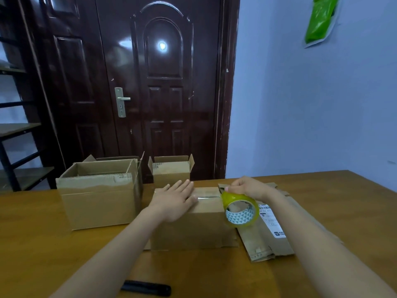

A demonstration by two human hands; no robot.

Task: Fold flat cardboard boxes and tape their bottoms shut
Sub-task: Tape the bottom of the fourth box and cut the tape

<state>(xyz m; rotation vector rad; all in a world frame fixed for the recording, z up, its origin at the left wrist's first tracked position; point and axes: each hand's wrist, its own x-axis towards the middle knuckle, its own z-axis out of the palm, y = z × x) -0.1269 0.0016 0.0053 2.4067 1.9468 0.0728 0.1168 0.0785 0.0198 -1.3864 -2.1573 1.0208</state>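
A folded cardboard box [193, 229] stands bottom-up at the table's middle, its flaps closed. My left hand [175, 200] presses flat on its top with straight fingers, over the seam where a shiny strip of clear tape [207, 198] runs. My right hand [247, 187] grips a yellowish roll of clear tape [240, 210] at the box's right end, the tape stretched from the roll onto the seam. Flat cardboard boxes [268, 239] lie under my right forearm, one with a white shipping label.
A large open box [98, 201] stands at the left and a smaller open box [171, 172] behind the middle one. A black cutter [147, 288] lies near the table's front edge [43, 254]. A dark door and a shelf rack stand behind.
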